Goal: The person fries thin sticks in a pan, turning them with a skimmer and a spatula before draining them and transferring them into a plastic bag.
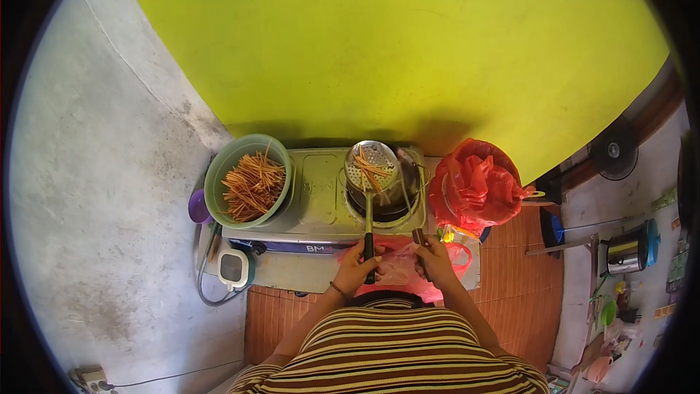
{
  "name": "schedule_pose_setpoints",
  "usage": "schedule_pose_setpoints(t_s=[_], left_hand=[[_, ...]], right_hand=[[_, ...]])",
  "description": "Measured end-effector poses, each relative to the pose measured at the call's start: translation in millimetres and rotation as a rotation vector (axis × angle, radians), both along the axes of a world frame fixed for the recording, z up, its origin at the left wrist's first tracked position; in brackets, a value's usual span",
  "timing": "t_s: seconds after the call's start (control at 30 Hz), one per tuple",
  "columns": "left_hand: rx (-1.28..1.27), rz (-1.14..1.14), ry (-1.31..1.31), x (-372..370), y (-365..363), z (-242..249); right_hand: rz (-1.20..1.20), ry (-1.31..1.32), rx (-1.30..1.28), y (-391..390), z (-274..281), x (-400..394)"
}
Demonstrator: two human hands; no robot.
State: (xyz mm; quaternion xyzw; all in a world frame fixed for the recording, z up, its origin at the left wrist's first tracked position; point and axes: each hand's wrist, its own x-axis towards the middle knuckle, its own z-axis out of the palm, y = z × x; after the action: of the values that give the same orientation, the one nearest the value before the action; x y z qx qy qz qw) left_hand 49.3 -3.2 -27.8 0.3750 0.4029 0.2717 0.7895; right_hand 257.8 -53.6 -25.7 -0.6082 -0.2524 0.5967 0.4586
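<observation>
My left hand [354, 265] is closed round the black handle of a perforated skimmer [368, 211]. The skimmer's round head is over the frying pan [415, 182] on the stove's right burner. A few thin golden-brown fried sticks [372, 166] lie in it. My right hand [435, 260] grips the dark handle [421, 244] of a second utensil. A thin metal shaft runs from that side into the pan; its working end cannot be made out. Between and below my hands is a pink plastic bag [401, 270].
A green basin [212, 182] heaped with fried sticks [254, 184] sits on the stove's [317, 193] left side. A red plastic bag [477, 182] fills a container at right. A purple cup [198, 206], a white-lidded container [233, 268] and a gas hose [208, 292] are at left.
</observation>
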Motion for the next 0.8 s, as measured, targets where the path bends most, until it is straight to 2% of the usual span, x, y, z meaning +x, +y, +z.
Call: schedule_pose_setpoints(t_s=[0.13,0.23,0.33,0.43,0.53,0.8], left_hand=[[0.009,0.015,0.019,-9.4,6.1,8.2],[0.063,-0.003,0.069,-13.6,9.2,6.3],[0.079,0.105,0.048,-10.3,7.7,21.1],[0.078,0.030,0.045,-14.0,11.2,21.6],[0.073,0.026,0.033,-15.7,11.3,24.8],[0.092,0.054,-0.005,-16.3,10.5,28.3]], right_hand=[[-0.090,-0.020,0.041,-7.6,13.8,7.7],[-0.070,-0.013,-0.063,-7.4,-5.4,20.7],[-0.080,0.069,-0.115,-2.9,-25.5,18.7],[-0.103,0.111,-0.169,4.5,-31.3,10.3],[-0.091,0.205,-0.149,7.6,-27.4,7.0],[-0.023,0.222,-0.150,8.7,-24.4,3.9]])
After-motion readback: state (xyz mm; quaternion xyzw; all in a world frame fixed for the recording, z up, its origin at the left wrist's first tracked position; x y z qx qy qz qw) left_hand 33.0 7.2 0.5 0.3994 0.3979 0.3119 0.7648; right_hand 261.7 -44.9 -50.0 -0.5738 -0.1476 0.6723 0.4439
